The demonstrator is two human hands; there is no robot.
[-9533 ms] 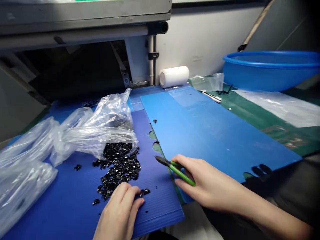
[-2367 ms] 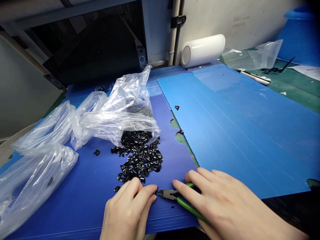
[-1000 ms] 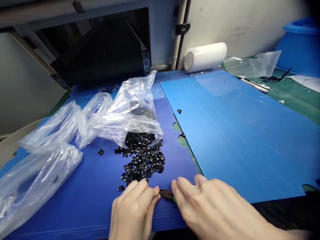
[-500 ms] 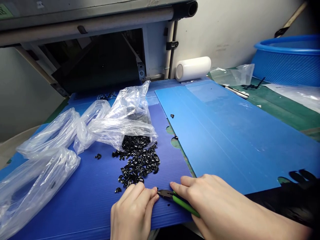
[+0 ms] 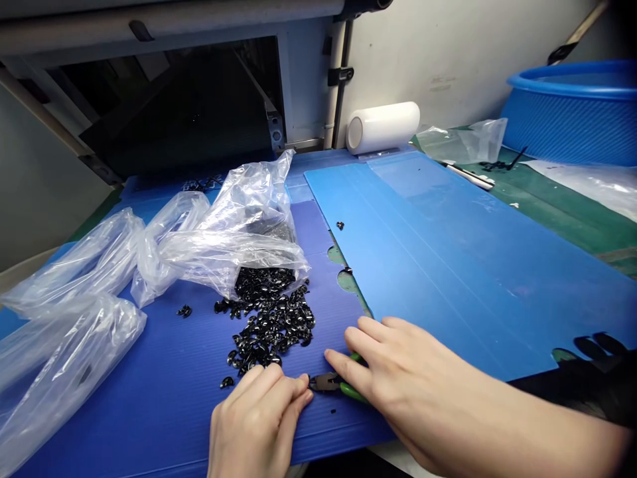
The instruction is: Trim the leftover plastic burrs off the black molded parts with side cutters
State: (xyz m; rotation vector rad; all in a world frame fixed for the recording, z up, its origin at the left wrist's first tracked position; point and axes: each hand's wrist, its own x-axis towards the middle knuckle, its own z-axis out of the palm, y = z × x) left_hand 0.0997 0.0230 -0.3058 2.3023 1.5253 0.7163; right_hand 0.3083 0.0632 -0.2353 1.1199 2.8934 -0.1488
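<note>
My left hand point(image 5: 259, 418) is closed in a pinch at the front of the blue corrugated sheet point(image 5: 164, 411). A small dark bit shows at its fingertips, seemingly a small black plastic part, mostly hidden by the fingers. Close against those fingertips are the jaws of green-handled nippers point(image 5: 326, 382). My right hand point(image 5: 393, 378) holds the nippers by their handles, which stand apart, with the index finger stretched out above them. Just beyond my left hand lies a pile of glossy black curved plastic parts point(image 5: 273, 325), spilling from a clear plastic bag point(image 5: 253, 199). A tiny black scrap point(image 5: 333, 411) lies below the jaws.
More clear plastic bags point(image 5: 74, 358) cover the left side. To the right lies a lighter blue sheet point(image 5: 448, 259) with a small black part point(image 5: 340, 226) on it. A white roll point(image 5: 385, 126) and a blue basket point(image 5: 572, 119) stand at the back.
My right hand has shifted slightly up and left, and the nippers' handles have spread apart. My left hand keeps its pinch. The whole view has shifted a little.
</note>
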